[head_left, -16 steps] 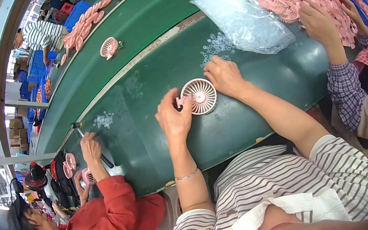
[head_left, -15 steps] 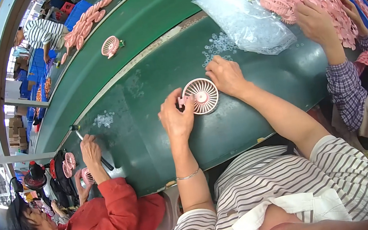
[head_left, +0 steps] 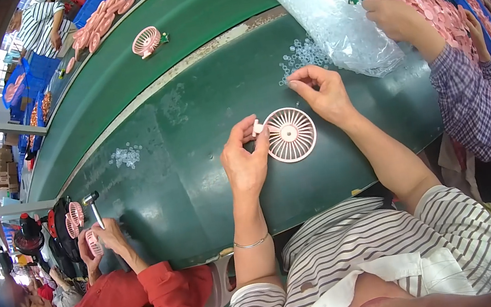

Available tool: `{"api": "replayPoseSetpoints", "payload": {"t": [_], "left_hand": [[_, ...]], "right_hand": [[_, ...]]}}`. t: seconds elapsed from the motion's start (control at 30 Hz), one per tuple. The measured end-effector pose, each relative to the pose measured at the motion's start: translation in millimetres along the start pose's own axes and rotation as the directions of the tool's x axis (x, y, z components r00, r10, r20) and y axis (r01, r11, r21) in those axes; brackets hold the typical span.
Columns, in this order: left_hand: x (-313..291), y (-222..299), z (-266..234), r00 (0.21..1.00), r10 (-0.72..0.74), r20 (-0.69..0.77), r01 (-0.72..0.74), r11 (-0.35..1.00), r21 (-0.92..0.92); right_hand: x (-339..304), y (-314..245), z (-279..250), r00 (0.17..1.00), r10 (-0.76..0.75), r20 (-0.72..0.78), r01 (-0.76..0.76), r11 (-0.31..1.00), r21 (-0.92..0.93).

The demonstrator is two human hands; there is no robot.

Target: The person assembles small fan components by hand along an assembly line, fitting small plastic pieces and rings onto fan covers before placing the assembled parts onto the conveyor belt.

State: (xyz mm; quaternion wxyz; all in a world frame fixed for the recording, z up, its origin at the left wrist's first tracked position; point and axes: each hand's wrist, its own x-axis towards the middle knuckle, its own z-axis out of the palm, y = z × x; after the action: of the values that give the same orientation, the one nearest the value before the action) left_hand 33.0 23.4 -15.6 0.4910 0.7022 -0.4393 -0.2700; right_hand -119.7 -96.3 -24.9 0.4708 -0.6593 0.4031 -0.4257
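My left hand [head_left: 246, 165] grips a round pink slatted fan housing [head_left: 301, 135] by the small stub on its rim, with thumb and fingers on either side. The housing's radial ribs and small centre hub face up above the green work surface. My right hand [head_left: 329, 98] is raised beyond and to the right of the housing, thumb and forefinger pinched together. Whatever sits between those fingertips is too small to make out. They are at the near edge of a scatter of small clear rings [head_left: 306, 55].
A clear plastic bag [head_left: 334, 22] lies beyond the rings. At right, a co-worker's hand [head_left: 393, 18] is by a pile of pink parts [head_left: 426, 5]. At left, a person in red holds a hammer [head_left: 95, 208]. Another fan housing [head_left: 146, 42] rides on the green conveyor [head_left: 201, 23].
The housing in my left hand has shifted slightly right and nearer. My right hand has moved a little right, its thumb and forefinger now in a pinch. The co-worker at right has lifted a pink part.
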Motion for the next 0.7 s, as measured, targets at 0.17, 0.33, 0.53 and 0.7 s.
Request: {"api": "replayPoseSetpoints", "payload": {"t": [0.17, 0.33, 0.53, 0.7], "left_hand": [[-2.1, -4.4, 16.6, 0.996, 0.071, -0.062, -0.082, 0.978, -0.192], [-0.8, -0.4, 18.2, 0.986, 0.116, -0.118, -0.139, 0.969, -0.204], [0.2, 0.3, 16.5, 0.976, 0.147, -0.159, -0.186, 0.944, -0.274], [7.1, 3.5, 17.7, 0.942, 0.255, -0.219, -0.303, 0.927, -0.222]], "right_hand": [[-8.8, 1.0, 8.6, 0.98, 0.012, 0.198, -0.081, 0.937, 0.34], [-9.1, 2.9, 7.3, 0.973, 0.026, 0.231, -0.095, 0.951, 0.294], [-4.8, 5.3, 6.9, 0.954, 0.054, 0.296, -0.138, 0.953, 0.27], [1.6, 24.1, 5.7, 0.958, 0.137, 0.251, -0.236, 0.874, 0.424]]}}
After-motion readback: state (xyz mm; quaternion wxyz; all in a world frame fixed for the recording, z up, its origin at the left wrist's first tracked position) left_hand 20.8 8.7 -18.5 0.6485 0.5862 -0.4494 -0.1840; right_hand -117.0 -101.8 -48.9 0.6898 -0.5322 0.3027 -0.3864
